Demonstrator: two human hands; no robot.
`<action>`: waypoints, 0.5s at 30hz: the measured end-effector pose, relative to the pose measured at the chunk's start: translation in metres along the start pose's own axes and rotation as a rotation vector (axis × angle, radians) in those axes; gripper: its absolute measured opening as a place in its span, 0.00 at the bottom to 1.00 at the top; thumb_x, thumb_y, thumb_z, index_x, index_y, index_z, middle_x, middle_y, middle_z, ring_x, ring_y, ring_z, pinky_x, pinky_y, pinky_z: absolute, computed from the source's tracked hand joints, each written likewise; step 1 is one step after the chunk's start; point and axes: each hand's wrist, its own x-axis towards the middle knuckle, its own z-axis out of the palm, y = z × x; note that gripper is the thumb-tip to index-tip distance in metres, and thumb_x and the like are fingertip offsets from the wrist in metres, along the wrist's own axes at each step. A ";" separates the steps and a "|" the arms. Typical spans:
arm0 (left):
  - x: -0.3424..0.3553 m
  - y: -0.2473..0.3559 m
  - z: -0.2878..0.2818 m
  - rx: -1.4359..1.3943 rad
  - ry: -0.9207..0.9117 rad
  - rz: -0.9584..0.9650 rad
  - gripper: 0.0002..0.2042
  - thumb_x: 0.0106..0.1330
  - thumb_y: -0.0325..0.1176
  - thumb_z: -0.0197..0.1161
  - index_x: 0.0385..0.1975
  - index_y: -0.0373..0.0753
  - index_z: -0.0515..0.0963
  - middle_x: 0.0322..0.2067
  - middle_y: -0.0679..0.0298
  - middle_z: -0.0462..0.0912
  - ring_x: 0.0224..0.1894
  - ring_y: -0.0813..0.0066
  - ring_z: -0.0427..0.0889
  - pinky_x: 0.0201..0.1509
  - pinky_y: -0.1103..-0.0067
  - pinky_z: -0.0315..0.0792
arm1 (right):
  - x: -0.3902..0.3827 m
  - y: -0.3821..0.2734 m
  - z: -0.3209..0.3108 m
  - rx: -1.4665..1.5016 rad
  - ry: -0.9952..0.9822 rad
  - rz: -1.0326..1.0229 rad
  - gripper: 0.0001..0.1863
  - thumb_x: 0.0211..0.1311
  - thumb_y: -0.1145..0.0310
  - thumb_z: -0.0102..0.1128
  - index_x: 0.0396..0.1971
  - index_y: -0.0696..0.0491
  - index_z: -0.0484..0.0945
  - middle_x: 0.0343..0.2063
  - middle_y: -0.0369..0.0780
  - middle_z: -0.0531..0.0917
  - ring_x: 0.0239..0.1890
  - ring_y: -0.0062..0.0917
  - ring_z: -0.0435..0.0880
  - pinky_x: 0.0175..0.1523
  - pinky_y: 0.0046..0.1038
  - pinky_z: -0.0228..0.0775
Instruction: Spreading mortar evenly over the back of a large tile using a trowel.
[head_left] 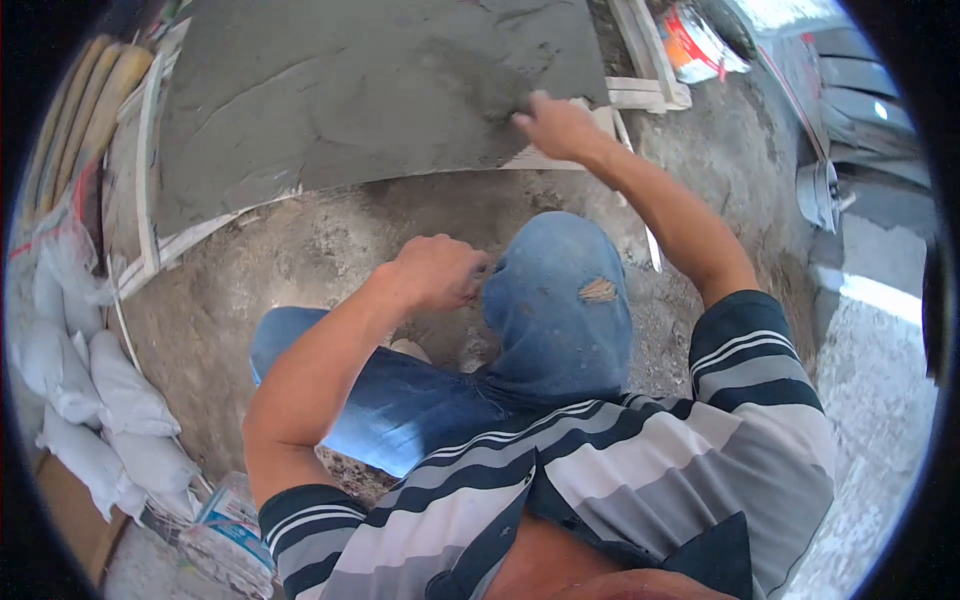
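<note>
I squat over a dusty concrete floor in blue jeans and a striped shirt. A slab of wet grey mortar (pixel 340 90) fills a wooden frame ahead of me. My right hand (pixel 555 125) reaches out to the slab's near right edge, fingers pressed on the wet mortar; whether it holds a tool I cannot tell. My left hand (pixel 440 270) is curled into a loose fist beside my raised right knee (pixel 560 270), apparently with nothing in it.
White filled sacks (pixel 90 400) are piled at the left, with wooden poles (pixel 75 110) above them. A printed bag (pixel 225 530) lies at the lower left. Wooden battens (pixel 645 70) and a red-and-white bucket (pixel 695 45) sit at the upper right. A metal tool (pixel 822 190) lies at the right.
</note>
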 end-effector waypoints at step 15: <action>0.015 0.003 -0.002 0.046 0.008 -0.030 0.16 0.55 0.38 0.54 0.44 0.45 0.75 0.39 0.57 0.79 0.44 0.56 0.77 0.44 0.63 0.72 | -0.020 0.141 0.003 0.152 0.217 0.318 0.28 0.60 0.48 0.45 0.35 0.65 0.70 0.31 0.56 0.78 0.33 0.45 0.79 0.39 0.43 0.70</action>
